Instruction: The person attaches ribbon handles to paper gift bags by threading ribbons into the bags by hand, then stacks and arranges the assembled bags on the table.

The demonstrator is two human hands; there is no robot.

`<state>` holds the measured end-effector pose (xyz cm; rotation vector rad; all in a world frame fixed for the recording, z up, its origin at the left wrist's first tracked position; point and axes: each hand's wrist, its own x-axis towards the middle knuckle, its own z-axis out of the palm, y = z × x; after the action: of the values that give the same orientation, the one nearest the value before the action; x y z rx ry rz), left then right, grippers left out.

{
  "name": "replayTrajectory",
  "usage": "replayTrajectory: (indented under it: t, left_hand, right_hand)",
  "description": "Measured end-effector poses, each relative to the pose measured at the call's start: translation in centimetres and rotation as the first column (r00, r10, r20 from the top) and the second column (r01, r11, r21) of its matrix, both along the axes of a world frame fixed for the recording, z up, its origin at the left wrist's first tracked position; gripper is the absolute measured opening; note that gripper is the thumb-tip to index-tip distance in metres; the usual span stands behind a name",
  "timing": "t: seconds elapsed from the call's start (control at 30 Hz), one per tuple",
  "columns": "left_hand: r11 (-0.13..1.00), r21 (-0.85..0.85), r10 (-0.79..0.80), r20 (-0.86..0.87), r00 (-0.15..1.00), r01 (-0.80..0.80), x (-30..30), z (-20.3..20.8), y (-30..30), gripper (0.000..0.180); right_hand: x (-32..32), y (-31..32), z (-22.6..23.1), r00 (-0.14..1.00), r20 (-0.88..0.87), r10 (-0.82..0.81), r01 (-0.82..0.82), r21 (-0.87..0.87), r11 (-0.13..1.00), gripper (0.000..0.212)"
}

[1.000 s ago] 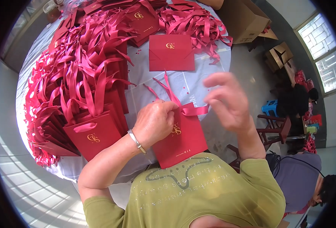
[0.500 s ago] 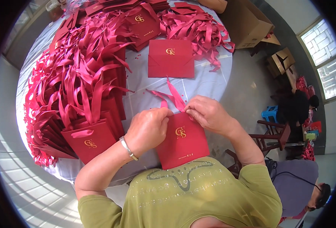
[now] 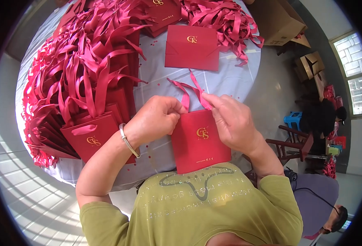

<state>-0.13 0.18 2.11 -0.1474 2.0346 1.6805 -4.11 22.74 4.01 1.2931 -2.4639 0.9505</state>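
Observation:
A red paper gift bag with gold print stands before me, its lower edge against my shirt. My left hand is closed on its upper left corner, beside one end of a dark pink ribbon. At the upper right, my right hand pinches the ribbon by the bag's top edge, with the other fingers curled along the bag's side. The ribbon's loose ends rise past the top edge. What sits between my fingertips is partly hidden. A flat folded red bag lies just beyond on the tablecloth.
Red bags with ribbon handles crowd the table's left side. A pile of loose ribbons lies at the far right of the round table. Cardboard boxes, a wooden stool and a seated person are to the right.
My right hand has turned and its fingers now lie lower along the bag's right side. My left hand still grips the left corner. The whole view has shifted slightly.

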Motion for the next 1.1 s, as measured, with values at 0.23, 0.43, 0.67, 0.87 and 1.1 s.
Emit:
replayTrajectory:
  t: [0.23, 0.43, 0.67, 0.87, 1.1]
  left_hand:
    - [0.997, -0.078, -0.033, -0.152, 0.988, 0.021, 0.0, -0.8, -0.1, 0.02]
    - [0.996, -0.086, -0.03, -0.127, 0.991, 0.019, 0.0, -0.6, 0.0, 0.02]
    - [0.99, -0.142, -0.047, -0.211, 0.976, 0.017, 0.2, -1.0, -0.1, 0.02]
    - [0.985, -0.169, -0.077, -0.234, 0.969, 0.037, 0.1, -1.1, -0.2, 0.02]
    - [0.987, -0.156, -0.065, -0.239, 0.969, 0.028, 0.2, -1.3, 0.0, 0.019]
  right_hand:
    - [1.1, -0.5, -0.4, 0.999, 0.013, 0.049, -0.048, -0.069, 0.996, 0.031]
    - [2.0, -1.5, -1.7, 0.997, 0.05, 0.065, -0.058, -0.135, 0.989, 0.026]
    - [1.9, -1.7, -2.0, 0.997, 0.024, 0.08, -0.078, -0.058, 0.995, 0.02]
    - [1.8, -1.9, -3.0, 0.995, -0.003, 0.098, -0.098, -0.068, 0.993, 0.019]
    - [1.8, -2.3, -3.0, 0.991, -0.063, 0.12, -0.121, -0.018, 0.992, 0.021]
